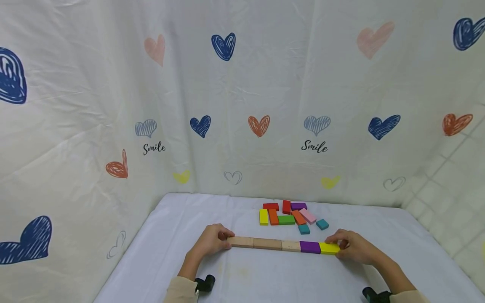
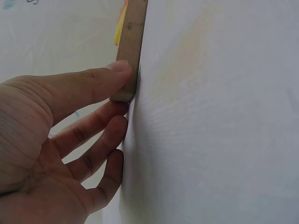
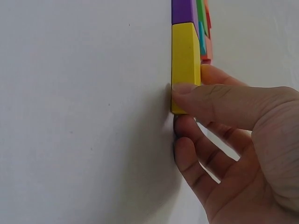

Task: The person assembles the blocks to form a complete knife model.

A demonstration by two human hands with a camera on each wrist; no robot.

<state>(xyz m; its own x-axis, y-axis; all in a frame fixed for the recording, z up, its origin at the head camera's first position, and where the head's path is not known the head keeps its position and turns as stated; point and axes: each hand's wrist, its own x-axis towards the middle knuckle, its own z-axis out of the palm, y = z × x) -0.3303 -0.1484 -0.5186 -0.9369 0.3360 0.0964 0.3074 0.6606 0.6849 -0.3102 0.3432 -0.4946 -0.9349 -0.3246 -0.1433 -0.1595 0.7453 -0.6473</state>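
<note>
A straight row of blocks lies end to end on the white cloth: plain wooden blocks (image 1: pixel 267 244) at the left, then a purple block (image 1: pixel 310 247) and a yellow block (image 1: pixel 328 248). My left hand (image 1: pixel 213 240) pinches the leftmost wooden block (image 2: pixel 131 42), thumb on its front face, other fingers behind and beyond its end. At the opposite end, my right hand (image 1: pixel 355 247) pinches the yellow block (image 3: pixel 183 56) between thumb and fingers. In the right wrist view the yellow block meets the purple block (image 3: pixel 182 11) end to end.
Behind the row lies a loose cluster of coloured blocks, among them a green block (image 1: pixel 286 220), a pink block (image 1: pixel 308 216) and a teal block (image 1: pixel 322 224). A white curtain (image 1: pixel 265 92) with printed hearts hangs behind the cloth-covered table (image 1: pixel 151 261).
</note>
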